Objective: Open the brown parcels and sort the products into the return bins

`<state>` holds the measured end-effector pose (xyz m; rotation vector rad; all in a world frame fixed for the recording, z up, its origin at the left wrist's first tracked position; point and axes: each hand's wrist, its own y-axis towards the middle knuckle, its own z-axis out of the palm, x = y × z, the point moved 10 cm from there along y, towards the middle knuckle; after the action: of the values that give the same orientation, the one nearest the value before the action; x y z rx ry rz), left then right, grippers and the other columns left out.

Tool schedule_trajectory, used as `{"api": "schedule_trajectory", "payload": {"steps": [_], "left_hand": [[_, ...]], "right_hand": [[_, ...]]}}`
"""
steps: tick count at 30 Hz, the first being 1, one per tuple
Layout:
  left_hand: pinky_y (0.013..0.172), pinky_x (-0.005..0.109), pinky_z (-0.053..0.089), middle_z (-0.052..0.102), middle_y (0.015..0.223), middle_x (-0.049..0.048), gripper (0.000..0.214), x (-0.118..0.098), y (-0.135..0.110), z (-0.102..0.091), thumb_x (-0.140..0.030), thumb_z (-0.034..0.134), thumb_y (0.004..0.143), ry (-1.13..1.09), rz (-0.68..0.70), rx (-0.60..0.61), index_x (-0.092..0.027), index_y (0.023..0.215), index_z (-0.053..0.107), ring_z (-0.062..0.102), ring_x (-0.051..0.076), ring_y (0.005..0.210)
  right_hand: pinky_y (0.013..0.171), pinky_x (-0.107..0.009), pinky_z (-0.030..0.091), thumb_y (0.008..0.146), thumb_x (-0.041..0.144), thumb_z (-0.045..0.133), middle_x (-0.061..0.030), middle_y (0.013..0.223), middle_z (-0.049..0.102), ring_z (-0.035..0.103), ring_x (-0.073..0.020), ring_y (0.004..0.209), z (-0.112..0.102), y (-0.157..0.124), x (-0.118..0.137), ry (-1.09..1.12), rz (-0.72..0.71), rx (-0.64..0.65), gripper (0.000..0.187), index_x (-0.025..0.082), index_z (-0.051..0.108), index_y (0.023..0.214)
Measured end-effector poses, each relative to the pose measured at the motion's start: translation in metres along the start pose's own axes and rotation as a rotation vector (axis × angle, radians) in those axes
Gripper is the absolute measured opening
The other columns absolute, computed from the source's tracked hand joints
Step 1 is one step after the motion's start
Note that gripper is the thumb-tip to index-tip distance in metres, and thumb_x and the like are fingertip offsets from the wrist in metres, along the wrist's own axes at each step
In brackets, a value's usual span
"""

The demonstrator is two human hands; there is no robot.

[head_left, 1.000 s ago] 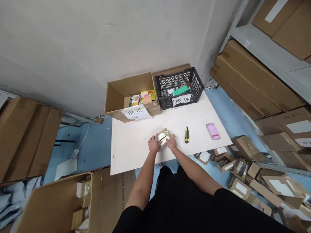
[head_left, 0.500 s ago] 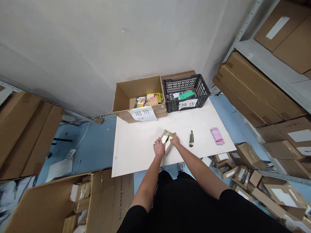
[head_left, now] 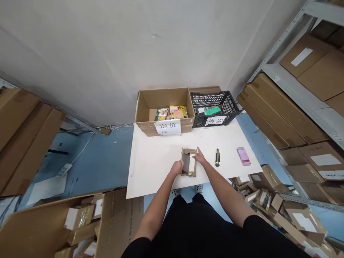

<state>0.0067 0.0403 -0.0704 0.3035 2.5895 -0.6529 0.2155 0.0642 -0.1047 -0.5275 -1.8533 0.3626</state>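
A small cardboard box (head_left: 192,171) lies on the white table (head_left: 153,165) with its top open, showing a greyish inside. My left hand (head_left: 177,167) is closed on the box's left edge. On the opposite side, my right hand (head_left: 199,156) grips the right flap, which carries a white label; the thumb or a finger points up. To the right of the box lies a black and yellow utility knife (head_left: 217,157). Farther right is a pink pixelated item (head_left: 243,156) that I cannot make out.
At the table's back stand a large carton (head_left: 145,127) with small colourful packs and a black plastic crate (head_left: 233,111) holding a green box, both with paper signs. Another big carton (head_left: 118,215) full of parcels is at lower left. Shelves (head_left: 301,93) and piled boxes line the right.
The small box has been pulled open and turned more upright to my view; its top was closed with a torn slit before. My hands have moved apart, and the camera view has shifted slightly.
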Motion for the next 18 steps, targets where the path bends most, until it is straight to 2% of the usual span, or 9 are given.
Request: {"api": "schedule_trajectory", "payload": {"steps": [4, 6, 7, 8, 10, 12, 15, 16, 18], "left_hand": [[0.079, 0.029, 0.051, 0.078, 0.096, 0.0104, 0.048, 0.023, -0.021, -0.009, -0.028, 0.025, 0.113, -0.052, -0.002, -0.057, -0.017, 0.107, 0.071, 0.073, 0.022, 0.09], [0.079, 0.029, 0.05, 0.077, 0.095, 0.0106, 0.047, 0.034, -0.029, -0.015, -0.027, 0.024, 0.113, -0.077, -0.049, -0.124, -0.016, 0.107, 0.07, 0.073, 0.022, 0.09], [0.079, 0.03, 0.051, 0.077, 0.095, 0.0109, 0.047, 0.041, -0.033, -0.019, -0.027, 0.025, 0.113, -0.088, -0.084, -0.159, -0.016, 0.108, 0.07, 0.073, 0.022, 0.09], [0.08, 0.03, 0.051, 0.077, 0.095, 0.0113, 0.046, 0.048, -0.036, -0.022, -0.027, 0.026, 0.112, -0.098, -0.125, -0.19, -0.016, 0.108, 0.07, 0.074, 0.023, 0.09], [0.081, 0.031, 0.052, 0.078, 0.098, 0.0126, 0.044, 0.063, -0.041, -0.028, -0.026, 0.029, 0.112, -0.122, -0.194, -0.226, -0.014, 0.117, 0.071, 0.075, 0.024, 0.092], [0.085, 0.032, 0.054, 0.079, 0.108, 0.0139, 0.044, 0.074, -0.044, -0.034, -0.024, 0.031, 0.11, -0.165, -0.231, -0.257, -0.013, 0.139, 0.063, 0.075, 0.024, 0.097], [0.099, 0.036, 0.055, 0.068, 0.143, 0.017, 0.06, 0.081, -0.046, -0.05, -0.016, 0.04, 0.104, -0.154, -0.212, -0.364, -0.016, 0.164, 0.04, 0.07, 0.026, 0.123], [0.106, 0.039, 0.053, 0.06, 0.154, 0.0172, 0.063, 0.077, -0.045, -0.054, -0.013, 0.043, 0.101, -0.107, -0.166, -0.392, -0.018, 0.164, 0.04, 0.063, 0.027, 0.135], [0.118, 0.047, 0.045, 0.05, 0.164, 0.0156, 0.058, 0.056, -0.039, -0.051, -0.009, 0.05, 0.097, 0.021, 0.018, -0.357, -0.02, 0.153, 0.056, 0.047, 0.031, 0.151]], "right_hand": [[0.114, -0.041, 0.049, 0.076, 0.031, 0.082, -0.0175, 0.16, 0.051, 0.055, -0.0317, 0.144, 0.037, -0.019, 0.015, -0.122, -0.03, -0.054, 0.116, 0.022, 0.018, 0.172], [0.115, -0.038, 0.048, 0.071, 0.03, 0.083, -0.0191, 0.168, 0.039, 0.052, -0.0325, 0.146, 0.059, -0.031, 0.023, -0.226, -0.034, -0.089, 0.123, 0.02, 0.014, 0.172], [0.114, -0.036, 0.049, 0.07, 0.029, 0.082, -0.0189, 0.169, 0.037, 0.054, -0.0319, 0.144, 0.068, -0.036, 0.026, -0.251, -0.023, -0.099, 0.123, 0.02, 0.014, 0.172], [0.111, -0.035, 0.05, 0.072, 0.028, 0.079, -0.0177, 0.168, 0.041, 0.057, -0.0306, 0.14, 0.075, -0.041, 0.029, -0.252, -0.011, -0.102, 0.118, 0.02, 0.016, 0.172], [0.106, -0.033, 0.052, 0.078, 0.026, 0.068, -0.0131, 0.156, 0.057, 0.063, -0.0275, 0.131, 0.081, -0.046, 0.035, -0.188, -0.008, -0.072, 0.098, 0.021, 0.029, 0.168], [0.101, -0.032, 0.054, 0.084, 0.024, 0.055, -0.0095, 0.14, 0.07, 0.068, -0.0256, 0.121, 0.078, -0.048, 0.038, -0.085, -0.02, -0.004, 0.078, 0.019, 0.042, 0.162], [0.097, -0.033, 0.055, 0.089, 0.023, 0.045, -0.0096, 0.133, 0.073, 0.07, -0.025, 0.116, 0.056, -0.053, 0.033, -0.019, 0.001, 0.029, 0.069, 0.016, 0.045, 0.158], [0.098, -0.034, 0.055, 0.09, 0.025, 0.047, -0.0106, 0.135, 0.071, 0.069, -0.0254, 0.117, 0.045, -0.055, 0.028, -0.047, 0.023, -0.003, 0.071, 0.016, 0.042, 0.16], [0.103, -0.036, 0.052, 0.091, 0.03, 0.054, -0.0146, 0.144, 0.065, 0.064, -0.0273, 0.125, 0.023, -0.063, 0.021, -0.168, 0.059, -0.128, 0.077, 0.014, 0.033, 0.164]]}}
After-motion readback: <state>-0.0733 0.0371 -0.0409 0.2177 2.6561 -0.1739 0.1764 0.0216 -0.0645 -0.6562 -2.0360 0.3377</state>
